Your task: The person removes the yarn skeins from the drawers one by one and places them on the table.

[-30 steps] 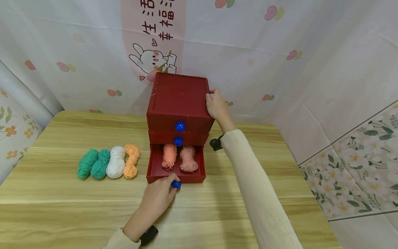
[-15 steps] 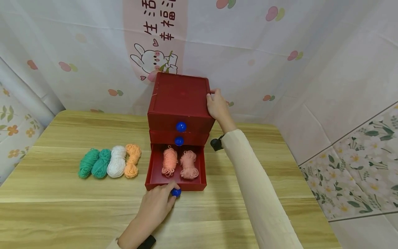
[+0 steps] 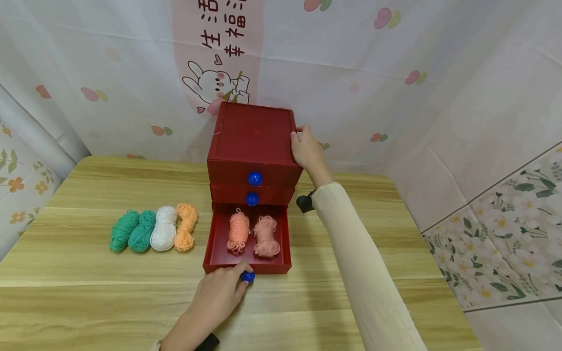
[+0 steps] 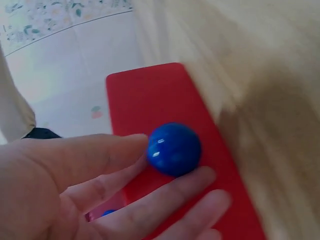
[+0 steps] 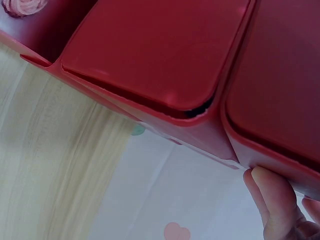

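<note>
A red three-drawer cabinet [image 3: 256, 134] stands at the back of the table, its bottom drawer [image 3: 219, 259] pulled out. My left hand [image 3: 217, 292] pinches that drawer's blue knob [image 4: 175, 149] between thumb and fingers. Inside the drawer lie a coral yarn skein [image 3: 238, 233] and a dusty-pink yarn skein [image 3: 266, 237], side by side and apart from the front wall. At the cabinet's upper right edge, my right hand [image 3: 309, 152] holds on, with fingertips against the side in the right wrist view; part of that hand is out of that view.
Left of the cabinet, two green skeins [image 3: 141, 232], a white skein [image 3: 164, 229] and an orange skein [image 3: 186, 227] lie in a row on the wooden table [image 3: 88, 302]. A printed curtain [image 3: 333, 87] hangs close behind the cabinet. The upper two drawers are closed.
The bottom drawer has slid further out toward me with my left hand on its knob, carrying both pink skeins forward into fuller view. My right hand stays at the cabinet's edge.
</note>
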